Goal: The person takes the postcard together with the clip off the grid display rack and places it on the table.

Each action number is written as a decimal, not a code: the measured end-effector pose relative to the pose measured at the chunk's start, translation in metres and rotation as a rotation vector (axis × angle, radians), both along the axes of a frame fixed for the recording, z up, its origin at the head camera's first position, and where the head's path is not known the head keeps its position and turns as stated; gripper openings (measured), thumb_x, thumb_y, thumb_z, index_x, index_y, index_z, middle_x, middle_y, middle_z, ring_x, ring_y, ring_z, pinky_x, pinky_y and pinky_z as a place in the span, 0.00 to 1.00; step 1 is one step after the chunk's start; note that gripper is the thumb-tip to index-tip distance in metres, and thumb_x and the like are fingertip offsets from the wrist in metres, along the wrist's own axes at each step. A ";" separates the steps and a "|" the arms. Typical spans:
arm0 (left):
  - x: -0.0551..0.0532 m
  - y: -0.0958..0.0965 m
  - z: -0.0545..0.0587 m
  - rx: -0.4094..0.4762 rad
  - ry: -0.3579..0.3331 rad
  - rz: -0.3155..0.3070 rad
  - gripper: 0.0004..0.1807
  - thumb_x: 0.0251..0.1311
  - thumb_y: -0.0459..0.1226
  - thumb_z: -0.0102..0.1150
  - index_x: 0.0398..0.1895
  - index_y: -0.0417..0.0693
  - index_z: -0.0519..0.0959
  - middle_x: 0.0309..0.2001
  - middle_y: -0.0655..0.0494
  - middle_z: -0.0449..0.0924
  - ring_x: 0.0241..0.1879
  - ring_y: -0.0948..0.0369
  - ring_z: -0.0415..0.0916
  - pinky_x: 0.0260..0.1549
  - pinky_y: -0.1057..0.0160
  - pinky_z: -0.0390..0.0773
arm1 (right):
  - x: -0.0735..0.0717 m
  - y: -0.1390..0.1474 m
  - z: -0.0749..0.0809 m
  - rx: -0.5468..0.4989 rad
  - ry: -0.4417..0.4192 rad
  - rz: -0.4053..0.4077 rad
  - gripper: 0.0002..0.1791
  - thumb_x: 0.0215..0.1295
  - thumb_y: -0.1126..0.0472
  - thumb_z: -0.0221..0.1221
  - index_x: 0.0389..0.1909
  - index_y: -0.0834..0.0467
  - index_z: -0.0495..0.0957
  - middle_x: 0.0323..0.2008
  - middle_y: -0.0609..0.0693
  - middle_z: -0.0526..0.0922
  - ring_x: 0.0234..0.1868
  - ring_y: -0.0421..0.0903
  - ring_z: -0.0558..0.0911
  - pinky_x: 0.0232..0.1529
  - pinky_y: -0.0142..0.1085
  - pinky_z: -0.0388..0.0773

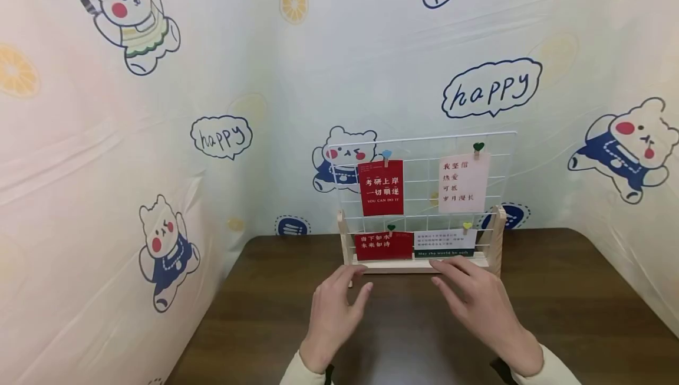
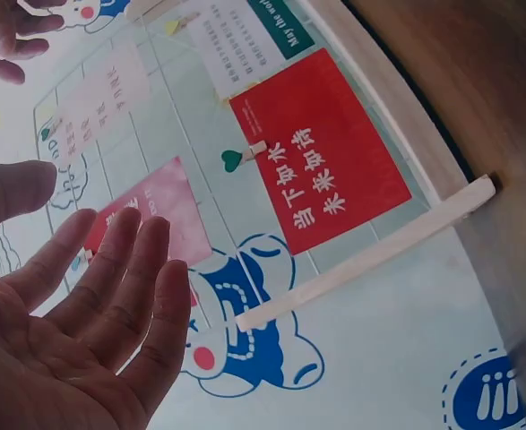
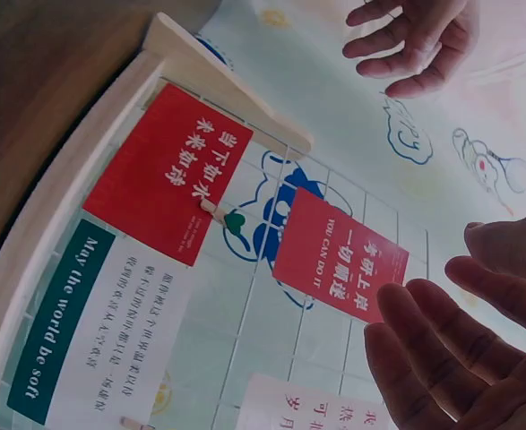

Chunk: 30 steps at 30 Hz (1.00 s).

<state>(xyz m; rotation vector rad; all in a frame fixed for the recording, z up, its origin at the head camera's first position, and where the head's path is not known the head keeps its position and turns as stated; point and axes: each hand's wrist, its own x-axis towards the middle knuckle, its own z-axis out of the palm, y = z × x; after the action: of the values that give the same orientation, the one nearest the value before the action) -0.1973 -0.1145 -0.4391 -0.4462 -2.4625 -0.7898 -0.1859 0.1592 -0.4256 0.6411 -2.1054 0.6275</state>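
Observation:
A white wire grid (image 1: 419, 193) stands upright in a pale wooden stand (image 1: 424, 265) on the table. Four cards are clipped to it with small heart-topped clothespins: a red card (image 1: 381, 188) upper left, a pale pink card (image 1: 464, 183) upper right, another red card (image 2: 321, 152) lower left, and a white-and-green card (image 3: 97, 322) lower right. My left hand (image 1: 335, 314), fingers loosely bent, is before the stand's left end and holds nothing. Before the right half, my right hand (image 1: 480, 305) hovers with relaxed, slightly spread fingers and a bare palm, its fingertips overlapping the base in the head view.
The dark wooden table (image 1: 254, 314) has rounded back corners. Behind and beside it hangs a pale curtain (image 1: 339, 66) printed with cartoon bears, orange slices and "happy" bubbles. Light sleeves (image 1: 546, 367) cover both forearms.

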 end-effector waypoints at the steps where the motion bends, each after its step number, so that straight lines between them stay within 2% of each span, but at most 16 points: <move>1: 0.000 0.000 0.000 0.004 -0.009 0.001 0.18 0.61 0.46 0.74 0.54 0.57 0.85 0.49 0.63 0.89 0.40 0.67 0.83 0.40 0.64 0.84 | -0.001 -0.001 0.000 -0.009 -0.003 0.003 0.22 0.49 0.65 0.77 0.48 0.51 0.89 0.38 0.44 0.88 0.31 0.38 0.84 0.31 0.28 0.77; 6: -0.001 0.001 -0.002 0.021 -0.037 0.007 0.19 0.61 0.47 0.74 0.55 0.58 0.85 0.50 0.63 0.89 0.41 0.68 0.83 0.42 0.63 0.85 | -0.004 -0.005 0.002 -0.037 -0.033 0.013 0.24 0.48 0.67 0.77 0.49 0.51 0.89 0.37 0.43 0.88 0.30 0.37 0.80 0.29 0.22 0.71; 10: -0.007 0.003 0.000 0.054 -0.035 0.001 0.18 0.61 0.46 0.74 0.54 0.57 0.85 0.48 0.61 0.90 0.39 0.67 0.82 0.40 0.65 0.84 | -0.008 -0.009 0.004 -0.044 -0.043 0.017 0.25 0.48 0.68 0.78 0.50 0.51 0.89 0.37 0.43 0.89 0.30 0.38 0.82 0.31 0.22 0.74; 18: -0.023 0.007 0.012 0.148 0.007 -0.042 0.18 0.62 0.42 0.73 0.55 0.54 0.84 0.49 0.58 0.90 0.46 0.61 0.87 0.45 0.54 0.88 | -0.022 -0.014 0.006 -0.086 -0.026 -0.014 0.21 0.52 0.67 0.77 0.49 0.54 0.89 0.38 0.47 0.90 0.30 0.40 0.85 0.31 0.26 0.79; 22: -0.031 0.010 0.018 0.188 0.007 -0.029 0.19 0.63 0.45 0.72 0.56 0.55 0.84 0.51 0.59 0.90 0.48 0.61 0.87 0.46 0.56 0.88 | -0.029 -0.017 0.007 -0.103 -0.017 -0.024 0.19 0.53 0.67 0.76 0.48 0.55 0.89 0.38 0.50 0.91 0.28 0.42 0.85 0.27 0.30 0.79; 26: -0.039 0.012 0.024 0.250 0.031 -0.029 0.18 0.64 0.46 0.71 0.55 0.54 0.85 0.51 0.59 0.90 0.49 0.61 0.87 0.47 0.55 0.88 | -0.034 -0.018 0.009 -0.122 -0.015 -0.033 0.19 0.53 0.67 0.76 0.48 0.56 0.89 0.37 0.51 0.90 0.30 0.42 0.85 0.28 0.34 0.82; 30: -0.043 0.015 0.030 0.288 0.064 -0.028 0.17 0.64 0.43 0.72 0.54 0.52 0.85 0.49 0.57 0.90 0.48 0.60 0.87 0.46 0.55 0.89 | -0.040 -0.020 0.011 -0.144 -0.021 -0.038 0.18 0.54 0.67 0.75 0.48 0.57 0.89 0.37 0.51 0.91 0.31 0.41 0.84 0.33 0.31 0.82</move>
<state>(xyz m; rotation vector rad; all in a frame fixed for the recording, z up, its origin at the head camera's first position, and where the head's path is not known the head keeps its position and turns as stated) -0.2407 -0.1000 -0.4093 -0.3921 -2.2420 -1.1039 -0.2263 0.1397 -0.4144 0.5147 -2.0646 0.7595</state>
